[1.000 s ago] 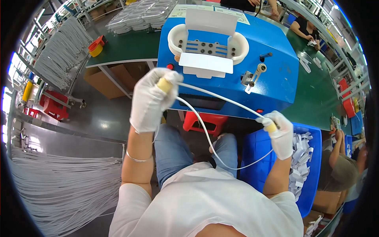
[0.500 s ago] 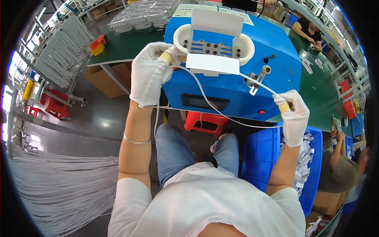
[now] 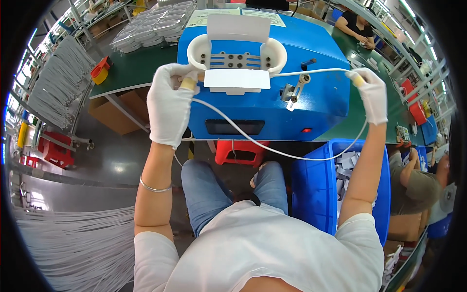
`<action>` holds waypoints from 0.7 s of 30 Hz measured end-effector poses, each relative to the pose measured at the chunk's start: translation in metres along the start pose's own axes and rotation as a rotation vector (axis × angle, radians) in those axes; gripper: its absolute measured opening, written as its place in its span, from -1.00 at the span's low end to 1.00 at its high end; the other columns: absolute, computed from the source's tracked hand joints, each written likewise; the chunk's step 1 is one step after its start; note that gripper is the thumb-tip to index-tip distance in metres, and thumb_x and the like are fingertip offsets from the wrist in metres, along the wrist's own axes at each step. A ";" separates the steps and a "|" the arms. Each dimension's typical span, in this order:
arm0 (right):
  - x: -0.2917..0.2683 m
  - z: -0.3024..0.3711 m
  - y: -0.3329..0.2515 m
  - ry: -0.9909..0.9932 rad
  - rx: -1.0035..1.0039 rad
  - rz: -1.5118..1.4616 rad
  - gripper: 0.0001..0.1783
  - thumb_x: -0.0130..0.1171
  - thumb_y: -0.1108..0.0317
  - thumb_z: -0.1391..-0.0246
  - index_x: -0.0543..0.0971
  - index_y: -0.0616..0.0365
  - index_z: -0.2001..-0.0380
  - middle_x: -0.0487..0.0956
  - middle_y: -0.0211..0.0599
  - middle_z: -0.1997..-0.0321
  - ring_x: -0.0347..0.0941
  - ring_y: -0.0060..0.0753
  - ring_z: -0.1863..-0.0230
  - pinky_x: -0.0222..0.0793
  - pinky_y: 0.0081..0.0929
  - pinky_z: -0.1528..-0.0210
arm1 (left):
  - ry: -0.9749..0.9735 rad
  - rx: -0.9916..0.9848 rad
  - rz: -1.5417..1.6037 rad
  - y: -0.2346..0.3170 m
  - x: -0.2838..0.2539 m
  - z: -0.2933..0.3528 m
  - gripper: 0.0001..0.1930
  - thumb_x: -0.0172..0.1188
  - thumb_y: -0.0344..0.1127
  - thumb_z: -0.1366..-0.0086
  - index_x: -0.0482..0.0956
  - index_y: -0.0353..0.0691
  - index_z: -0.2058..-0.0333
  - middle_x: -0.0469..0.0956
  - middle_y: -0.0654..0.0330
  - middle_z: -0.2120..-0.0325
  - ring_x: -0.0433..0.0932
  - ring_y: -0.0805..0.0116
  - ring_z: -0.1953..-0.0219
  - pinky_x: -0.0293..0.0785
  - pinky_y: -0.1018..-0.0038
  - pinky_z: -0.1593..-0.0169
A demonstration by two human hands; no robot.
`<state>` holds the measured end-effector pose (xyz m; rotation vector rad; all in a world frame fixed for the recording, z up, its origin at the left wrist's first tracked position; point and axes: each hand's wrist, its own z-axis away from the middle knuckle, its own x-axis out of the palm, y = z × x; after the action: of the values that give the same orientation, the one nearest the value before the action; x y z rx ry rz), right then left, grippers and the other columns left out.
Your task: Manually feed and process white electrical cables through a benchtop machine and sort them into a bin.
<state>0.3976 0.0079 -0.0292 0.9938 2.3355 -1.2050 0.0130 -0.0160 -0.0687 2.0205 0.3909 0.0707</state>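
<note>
Both my hands wear white gloves and hold one white cable [image 3: 272,150]. My left hand [image 3: 170,104] pinches one end against the left side of the white winding fixture [image 3: 237,58] on top of the blue machine [image 3: 272,102]. My right hand [image 3: 370,92] is raised to the right of the machine, gripping the cable, which runs from it to the fixture's right side. The slack hangs in a loop in front of the machine, above my knees.
A blue bin [image 3: 316,190] with white pieces stands at my right. A green bench [image 3: 131,73] carries clear trays [image 3: 146,29]. Hanging white cables [image 3: 58,87] fill a rack on the left, more [image 3: 68,248] at the lower left. Another seated person [image 3: 413,180] works at the right. A red stool [image 3: 241,151] stands under the machine.
Both hands have risen from lap height to the machine's top. My right hand swung up and out to the right, stretching the cable to the fixture; the hanging loop has shortened.
</note>
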 end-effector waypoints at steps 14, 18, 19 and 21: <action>-0.023 0.019 0.000 -0.026 0.197 -0.068 -0.87 0.19 0.33 -0.08 0.62 0.15 0.41 0.42 -0.64 0.57 0.09 -0.87 0.61 -0.12 -0.80 0.61 | -0.002 -0.295 -0.145 0.020 -0.093 0.055 -0.70 0.12 -0.45 -0.26 0.48 -0.37 0.03 0.48 0.36 0.46 0.27 0.71 0.61 0.18 0.75 0.56; -0.038 0.032 0.004 -0.019 0.335 -0.120 -0.85 0.16 0.32 -0.10 0.60 0.17 0.40 0.38 -0.66 0.60 0.06 -0.89 0.66 -0.17 -0.80 0.64 | -0.343 -0.384 -0.098 0.031 -0.096 0.076 -0.64 0.17 -0.25 -0.24 0.50 -0.39 0.08 0.45 0.34 0.61 0.25 0.72 0.70 0.14 0.76 0.62; -0.043 0.035 0.010 -0.053 0.368 -0.163 -0.83 0.16 0.30 -0.11 0.59 0.18 0.40 0.38 -0.65 0.60 0.06 -0.89 0.67 -0.18 -0.81 0.66 | -0.421 -0.367 -0.020 0.022 -0.093 0.083 -0.52 0.21 -0.06 -0.22 0.50 -0.39 0.09 0.40 0.36 0.73 0.17 0.75 0.79 0.05 0.76 0.71; -0.043 0.042 0.003 -0.073 0.394 -0.170 -0.82 0.17 0.29 -0.11 0.59 0.18 0.41 0.38 -0.64 0.61 0.06 -0.89 0.68 -0.18 -0.81 0.66 | -0.629 -0.464 0.169 0.012 -0.081 0.089 -0.51 0.22 -0.05 -0.21 0.50 -0.39 0.08 0.48 0.27 0.69 0.23 0.71 0.79 0.08 0.76 0.72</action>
<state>0.4291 -0.0430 -0.0315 0.8586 2.2074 -1.7870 -0.0415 -0.1220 -0.0899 1.5099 -0.1857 -0.3350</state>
